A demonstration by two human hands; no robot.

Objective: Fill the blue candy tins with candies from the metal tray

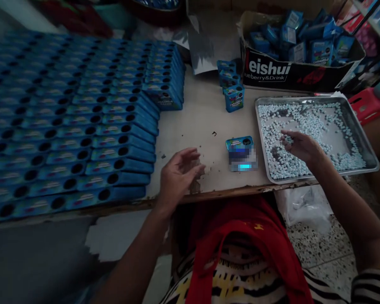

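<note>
Presumably for easy reach, the blue box (240,142) and pellet tray (332,135) sit along the desk's (202,122) front edge; my left hand's (177,176) fingers curve empty, while whether my right hand (304,145) grasps pellets (313,120) I cannot tell.

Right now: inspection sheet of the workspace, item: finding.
Surface: pale table, worn front edge.
Job's things: blue boxes packed in rows, left; lone blue box, partly pixelated; pale pellets in metal tray.
Clutter: small dark scrap on table.
Hands: left hand open near the front edge, nothing visible held; right hand over the tray, pellet contact unclear.
Cables: nothing seen.
Surroundings: black carton of blue packs behind tray; clear plastic below table level.
</note>
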